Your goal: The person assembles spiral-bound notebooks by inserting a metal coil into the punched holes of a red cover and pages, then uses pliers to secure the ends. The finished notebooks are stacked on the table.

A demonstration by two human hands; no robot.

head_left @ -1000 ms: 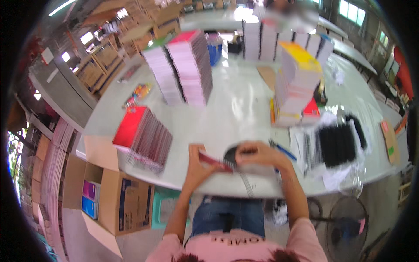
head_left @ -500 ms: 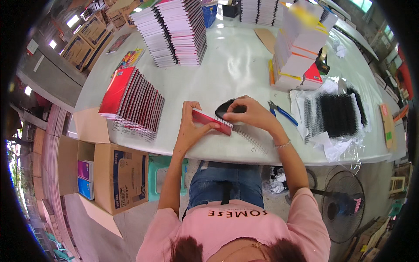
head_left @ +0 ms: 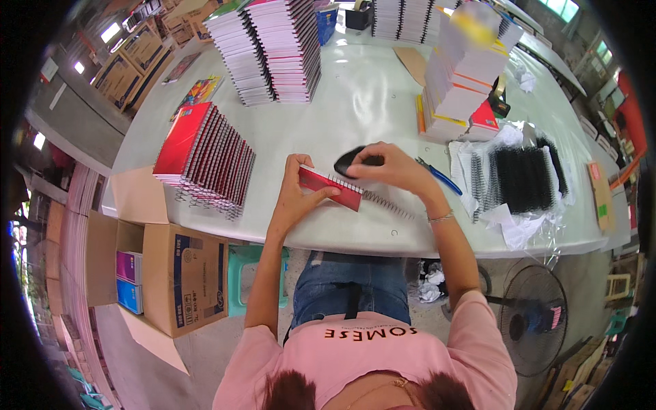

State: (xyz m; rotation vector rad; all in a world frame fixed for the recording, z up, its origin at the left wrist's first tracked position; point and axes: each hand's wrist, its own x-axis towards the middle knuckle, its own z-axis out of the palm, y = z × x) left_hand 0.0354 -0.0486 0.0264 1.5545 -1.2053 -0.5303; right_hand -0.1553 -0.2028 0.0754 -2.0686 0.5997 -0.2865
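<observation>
An open brown cardboard box with blue printing on its side stands on the floor just left of the person's legs, with purple and blue packs showing inside it. More brown cartons are stacked far off at the upper left, beyond the surface. Clear plastic wrapping lies crumpled at the surface's right end under black coils.

Both hands forward, fingers curled
</observation>
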